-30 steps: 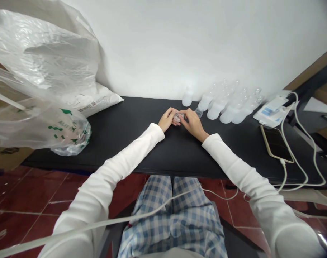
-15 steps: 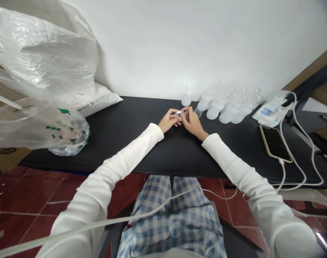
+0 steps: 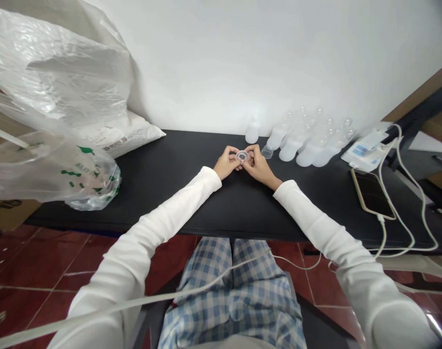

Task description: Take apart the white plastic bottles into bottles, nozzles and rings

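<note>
Two hands pinch a small clear plastic cap (image 3: 242, 155) just above the black surface (image 3: 170, 194). Fingers of the left hand (image 3: 226, 163) and right hand (image 3: 259, 167) close narrowly on its rim from both sides, an even grip that keeps it steady. A bottle's clear neck (image 3: 267, 152) sits just beside the right hand, close enough to bump; more bottles (image 3: 293, 147) cluster beyond, with a phone (image 3: 371, 194) and plastic bag (image 3: 50, 165) well apart.

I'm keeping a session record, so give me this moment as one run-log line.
left hand: holds clear plastic cap | right hand: holds same cap | beside: frosted plastic bottles | surface: black table
</note>
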